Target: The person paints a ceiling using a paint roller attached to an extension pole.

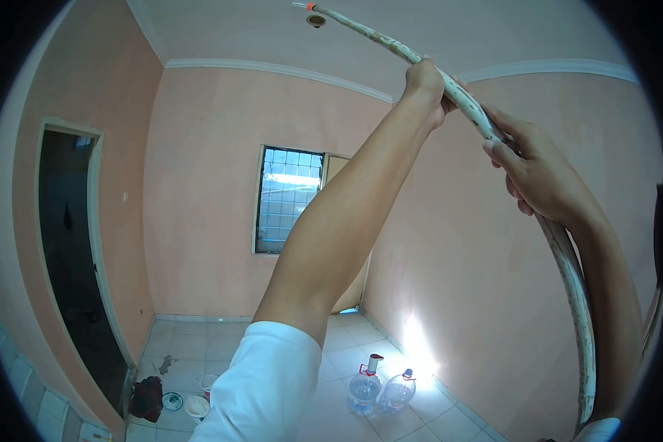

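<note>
A long, whitish pole (387, 44) with worn, stained paint rises from the lower right toward the ceiling. It appears bent through the wide lens. Closed around its upper part is my left hand (426, 90), the arm stretched up in a white sleeve. Lower down, my right hand (541, 166) wraps the same pole with the thumb along its side. At the far end of the pole is an orange-red band (311, 6) with a pale tip beyond it. That end overlaps the ceiling close to a small round brownish fitting (316, 21).
Two large clear water bottles (365, 390) stand on the tiled floor, one with a pump on top. White tubs (197, 406) and a dark red cloth (146, 398) lie at the lower left. A barred window (289, 199) and a dark doorway (70, 258) open in the pink walls.
</note>
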The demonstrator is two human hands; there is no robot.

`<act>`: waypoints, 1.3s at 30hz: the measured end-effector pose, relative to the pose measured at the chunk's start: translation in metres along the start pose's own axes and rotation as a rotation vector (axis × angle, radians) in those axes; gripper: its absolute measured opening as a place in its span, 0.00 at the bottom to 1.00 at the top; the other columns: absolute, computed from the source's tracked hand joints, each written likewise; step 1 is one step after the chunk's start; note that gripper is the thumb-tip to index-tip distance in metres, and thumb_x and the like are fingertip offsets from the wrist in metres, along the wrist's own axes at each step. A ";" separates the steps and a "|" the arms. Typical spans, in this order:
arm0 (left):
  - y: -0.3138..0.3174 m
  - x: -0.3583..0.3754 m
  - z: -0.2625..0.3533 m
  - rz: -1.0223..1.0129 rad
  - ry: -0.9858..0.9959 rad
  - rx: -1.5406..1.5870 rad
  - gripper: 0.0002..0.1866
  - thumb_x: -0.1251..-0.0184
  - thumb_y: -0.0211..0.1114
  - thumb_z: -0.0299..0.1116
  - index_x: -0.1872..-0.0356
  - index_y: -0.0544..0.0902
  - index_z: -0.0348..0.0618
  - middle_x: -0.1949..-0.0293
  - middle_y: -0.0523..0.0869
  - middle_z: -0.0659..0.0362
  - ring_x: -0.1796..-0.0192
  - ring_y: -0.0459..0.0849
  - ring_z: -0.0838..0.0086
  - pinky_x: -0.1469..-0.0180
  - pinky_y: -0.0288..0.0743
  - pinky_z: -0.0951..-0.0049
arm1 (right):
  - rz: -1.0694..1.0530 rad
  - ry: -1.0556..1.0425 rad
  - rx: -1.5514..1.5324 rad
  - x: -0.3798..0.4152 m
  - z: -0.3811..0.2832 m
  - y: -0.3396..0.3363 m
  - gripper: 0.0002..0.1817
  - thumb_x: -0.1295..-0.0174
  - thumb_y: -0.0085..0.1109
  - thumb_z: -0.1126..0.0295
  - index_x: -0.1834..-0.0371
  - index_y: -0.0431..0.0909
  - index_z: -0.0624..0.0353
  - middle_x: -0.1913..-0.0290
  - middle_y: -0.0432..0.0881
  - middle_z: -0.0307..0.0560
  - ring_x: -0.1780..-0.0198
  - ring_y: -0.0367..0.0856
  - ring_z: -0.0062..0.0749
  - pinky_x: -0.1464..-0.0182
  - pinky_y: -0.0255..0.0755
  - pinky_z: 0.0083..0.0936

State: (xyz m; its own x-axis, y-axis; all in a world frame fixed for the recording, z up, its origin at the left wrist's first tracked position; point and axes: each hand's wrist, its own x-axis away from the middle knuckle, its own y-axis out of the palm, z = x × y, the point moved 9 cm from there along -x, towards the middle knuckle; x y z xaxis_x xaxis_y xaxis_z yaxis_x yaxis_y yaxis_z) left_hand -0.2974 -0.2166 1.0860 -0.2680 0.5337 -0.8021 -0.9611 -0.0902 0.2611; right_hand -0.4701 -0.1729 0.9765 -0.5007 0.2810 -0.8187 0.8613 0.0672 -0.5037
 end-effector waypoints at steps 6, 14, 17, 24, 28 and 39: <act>-0.028 -0.022 -0.009 -0.002 0.017 0.003 0.21 0.15 0.32 0.46 0.56 0.65 0.37 0.69 0.76 0.51 0.67 0.80 0.60 0.58 0.86 0.45 | -0.005 -0.027 -0.022 -0.022 0.012 0.022 0.26 0.25 0.50 0.68 0.26 0.66 0.64 0.75 0.69 0.38 0.81 0.70 0.21 0.80 0.71 0.26; 0.013 -0.001 0.011 -0.012 0.019 0.056 0.22 0.15 0.32 0.46 0.55 0.65 0.36 0.69 0.75 0.52 0.67 0.80 0.61 0.60 0.85 0.46 | 0.002 0.042 -0.024 0.002 -0.009 -0.017 0.28 0.26 0.51 0.68 0.24 0.66 0.60 0.74 0.68 0.37 0.81 0.70 0.20 0.81 0.71 0.25; 0.081 0.028 -0.008 -0.072 0.016 0.049 0.23 0.15 0.32 0.47 0.50 0.63 0.33 0.67 0.75 0.52 0.68 0.79 0.62 0.60 0.85 0.47 | 0.052 0.040 -0.043 0.054 0.003 -0.069 0.27 0.26 0.50 0.69 0.23 0.67 0.55 0.72 0.67 0.36 0.82 0.69 0.18 0.82 0.69 0.23; 0.226 0.108 -0.029 -0.138 -0.009 0.047 0.23 0.15 0.30 0.45 0.44 0.60 0.30 0.66 0.74 0.52 0.67 0.80 0.62 0.60 0.87 0.51 | 0.109 0.113 -0.036 0.157 0.035 -0.180 0.28 0.26 0.50 0.70 0.22 0.67 0.50 0.68 0.68 0.36 0.84 0.66 0.14 0.85 0.66 0.18; 0.297 0.155 -0.036 -0.180 -0.032 0.048 0.24 0.15 0.29 0.46 0.43 0.60 0.31 0.65 0.74 0.52 0.66 0.80 0.62 0.59 0.86 0.51 | 0.202 0.179 -0.013 0.216 0.043 -0.236 0.29 0.27 0.50 0.71 0.22 0.66 0.52 0.68 0.69 0.36 0.86 0.65 0.12 0.87 0.64 0.16; 0.410 0.244 -0.055 -0.359 -0.100 0.141 0.26 0.15 0.28 0.52 0.58 0.64 0.37 0.70 0.72 0.54 0.73 0.78 0.69 0.68 0.80 0.62 | 0.247 0.279 0.120 0.337 0.040 -0.315 0.31 0.24 0.46 0.59 0.18 0.58 0.49 0.67 0.71 0.37 0.86 0.63 0.08 0.86 0.65 0.08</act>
State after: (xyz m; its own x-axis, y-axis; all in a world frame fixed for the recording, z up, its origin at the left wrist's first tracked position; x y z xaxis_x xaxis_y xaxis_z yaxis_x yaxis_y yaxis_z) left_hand -0.7602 -0.1692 0.9675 0.0978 0.5897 -0.8017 -0.9720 0.2296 0.0503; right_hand -0.9134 -0.1382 0.8481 -0.2227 0.5257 -0.8210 0.9284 -0.1425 -0.3431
